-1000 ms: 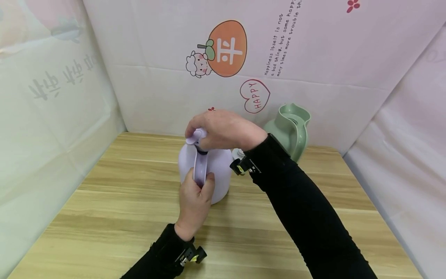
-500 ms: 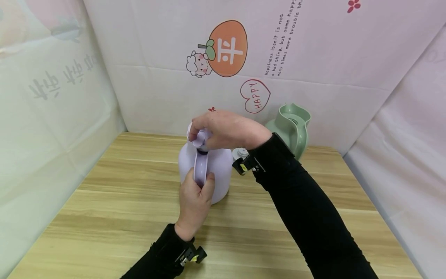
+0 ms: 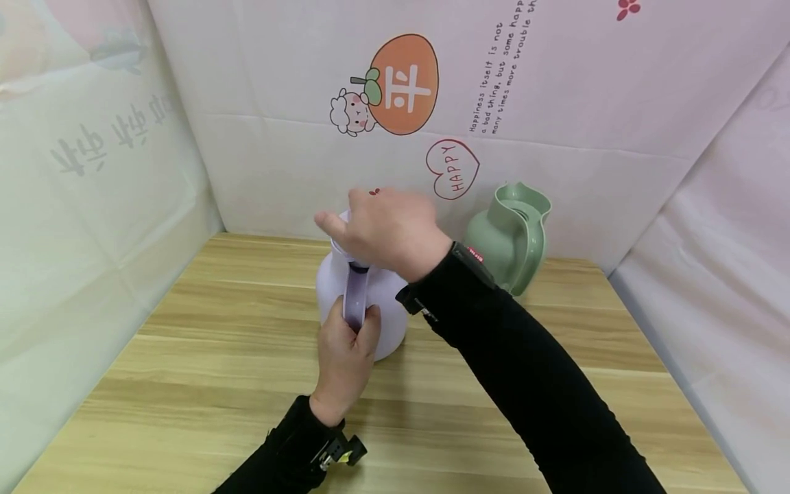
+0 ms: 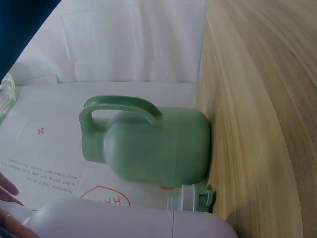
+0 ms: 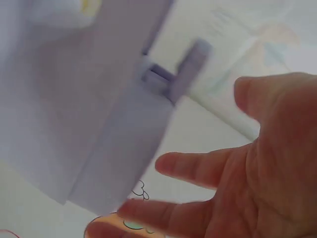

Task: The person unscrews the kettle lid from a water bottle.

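A lavender thermos jug (image 3: 389,319) stands upright on the wooden table. My left hand (image 3: 345,360) grips its handle (image 3: 355,298), with the thumb along one side. Over the jug's mouth is my right hand (image 3: 391,230), largely hiding the top in the head view. In the right wrist view the fingers of that hand (image 5: 247,173) are spread and extended beside the jug's neck (image 5: 124,134). A lavender stopper (image 5: 158,82) with a raised tab sits at the mouth, blurred, and the thumb stands apart from it.
Behind and to the right stands a green thermos jug (image 3: 506,240) with its top uncovered. A pale stopper with a green cap (image 4: 193,198) lies on the table (image 4: 237,124) by its base. Printed white cloth (image 3: 278,158) walls in the back and sides.
My right hand has gone from pinching the lavender stopper to turning over at the jug's mouth with fingers spread. The left hand keeps its grip on the handle, unmoved.
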Motion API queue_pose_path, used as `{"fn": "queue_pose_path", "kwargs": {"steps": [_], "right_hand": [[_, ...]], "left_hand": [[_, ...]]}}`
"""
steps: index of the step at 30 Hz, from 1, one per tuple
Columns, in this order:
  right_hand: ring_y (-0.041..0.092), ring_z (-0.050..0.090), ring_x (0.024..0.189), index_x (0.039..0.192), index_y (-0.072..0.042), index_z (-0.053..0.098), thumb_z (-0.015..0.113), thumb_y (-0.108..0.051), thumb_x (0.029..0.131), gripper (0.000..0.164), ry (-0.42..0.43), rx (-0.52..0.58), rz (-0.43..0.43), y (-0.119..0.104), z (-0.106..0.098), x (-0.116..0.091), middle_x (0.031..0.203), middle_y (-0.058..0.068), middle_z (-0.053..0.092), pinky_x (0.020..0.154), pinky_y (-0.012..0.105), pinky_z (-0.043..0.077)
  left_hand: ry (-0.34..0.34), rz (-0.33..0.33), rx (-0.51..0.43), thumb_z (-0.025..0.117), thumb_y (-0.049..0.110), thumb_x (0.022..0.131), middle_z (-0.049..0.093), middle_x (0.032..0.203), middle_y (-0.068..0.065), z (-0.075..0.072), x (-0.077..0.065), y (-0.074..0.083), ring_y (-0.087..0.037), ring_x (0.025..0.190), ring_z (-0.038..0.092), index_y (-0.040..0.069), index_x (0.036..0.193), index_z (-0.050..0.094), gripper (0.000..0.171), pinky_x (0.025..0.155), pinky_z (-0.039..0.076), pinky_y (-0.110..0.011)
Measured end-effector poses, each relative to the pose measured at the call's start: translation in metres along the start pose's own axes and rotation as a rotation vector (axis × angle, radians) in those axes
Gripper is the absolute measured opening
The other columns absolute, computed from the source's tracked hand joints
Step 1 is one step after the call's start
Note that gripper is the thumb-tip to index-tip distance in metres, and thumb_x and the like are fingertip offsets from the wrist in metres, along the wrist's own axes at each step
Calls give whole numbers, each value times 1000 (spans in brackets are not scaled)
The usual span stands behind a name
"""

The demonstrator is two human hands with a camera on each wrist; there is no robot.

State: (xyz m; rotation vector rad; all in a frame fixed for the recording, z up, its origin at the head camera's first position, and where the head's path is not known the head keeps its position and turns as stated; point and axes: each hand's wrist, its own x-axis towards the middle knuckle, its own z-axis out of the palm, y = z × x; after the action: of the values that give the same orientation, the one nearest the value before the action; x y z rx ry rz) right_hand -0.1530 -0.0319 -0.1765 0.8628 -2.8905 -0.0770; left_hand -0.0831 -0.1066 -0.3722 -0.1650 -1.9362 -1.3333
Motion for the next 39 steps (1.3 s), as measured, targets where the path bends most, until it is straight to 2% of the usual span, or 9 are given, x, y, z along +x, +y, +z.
{"fn": "queue_pose_path", "kwargs": {"steps": [1, 3, 6, 12, 17, 22, 27, 33, 39], "right_hand": [[25, 61, 63, 98, -17, 66, 42, -59, 105, 48, 11, -1, 43, -4, 2, 0, 83, 4, 62, 51, 41, 50], [23, 59, 60, 81, -17, 64, 40, -76, 98, 66, 43, 103, 156, -10, 5, 1, 72, 2, 59, 50, 40, 46], [22, 59, 62, 80, -18, 64, 45, -73, 97, 61, 28, 76, 170, -14, 7, 3, 71, 1, 59, 52, 40, 46], [22, 60, 69, 95, -19, 62, 50, -58, 100, 41, -44, 49, 150, -10, 7, 6, 78, 2, 63, 57, 41, 47], [22, 61, 76, 98, -20, 59, 51, -46, 98, 27, -97, 79, 97, -3, 6, 9, 83, 2, 64, 59, 41, 47], [23, 59, 79, 98, -18, 61, 55, -33, 90, 18, -83, 159, -17, 6, 8, 10, 83, 3, 62, 62, 38, 44], [22, 59, 81, 117, -18, 64, 60, -32, 90, 31, -77, 226, -100, 14, 13, 12, 86, 3, 64, 66, 34, 44], [20, 61, 90, 141, -19, 58, 61, -34, 93, 51, -101, 266, -128, 18, 14, 13, 101, 2, 67, 76, 32, 49], [19, 61, 95, 146, -18, 56, 60, -33, 94, 54, -113, 295, -164, 22, 15, 13, 111, 3, 67, 80, 31, 49]], "left_hand": [[0, -1, -1, 63, 10, 96, 33, 68, 5, 0, 0, 0, -5, 56, 30, 7, 84, 51, 18, 48, 27, -22], [-3, 1, -3, 63, 10, 96, 34, 68, 4, 0, 0, 0, -6, 57, 31, 6, 85, 51, 17, 49, 27, -22], [-2, 1, 6, 63, 13, 96, 35, 69, 4, -1, 0, 1, -7, 58, 34, 6, 86, 52, 17, 50, 28, -22], [1, 13, 12, 63, 13, 96, 37, 68, 3, -1, 0, 1, -7, 58, 34, 6, 87, 53, 15, 50, 29, -23], [11, 19, 14, 62, 11, 96, 37, 68, 2, 1, 0, 1, -8, 59, 35, 6, 87, 53, 14, 51, 30, -23], [4, 9, 5, 62, 10, 97, 37, 68, 2, 1, 0, 0, -9, 59, 37, 5, 88, 54, 13, 50, 31, -24], [-16, -9, -1, 62, 11, 98, 38, 69, 3, 0, 0, 0, -10, 59, 38, 5, 90, 54, 13, 49, 32, -25], [-19, -18, -8, 63, 11, 98, 38, 69, 2, 0, 1, 2, -11, 59, 38, 5, 90, 54, 13, 50, 33, -26], [-16, -30, -3, 63, 12, 97, 41, 71, 1, 0, 1, 2, -12, 61, 42, 5, 91, 55, 12, 50, 34, -27]]}}
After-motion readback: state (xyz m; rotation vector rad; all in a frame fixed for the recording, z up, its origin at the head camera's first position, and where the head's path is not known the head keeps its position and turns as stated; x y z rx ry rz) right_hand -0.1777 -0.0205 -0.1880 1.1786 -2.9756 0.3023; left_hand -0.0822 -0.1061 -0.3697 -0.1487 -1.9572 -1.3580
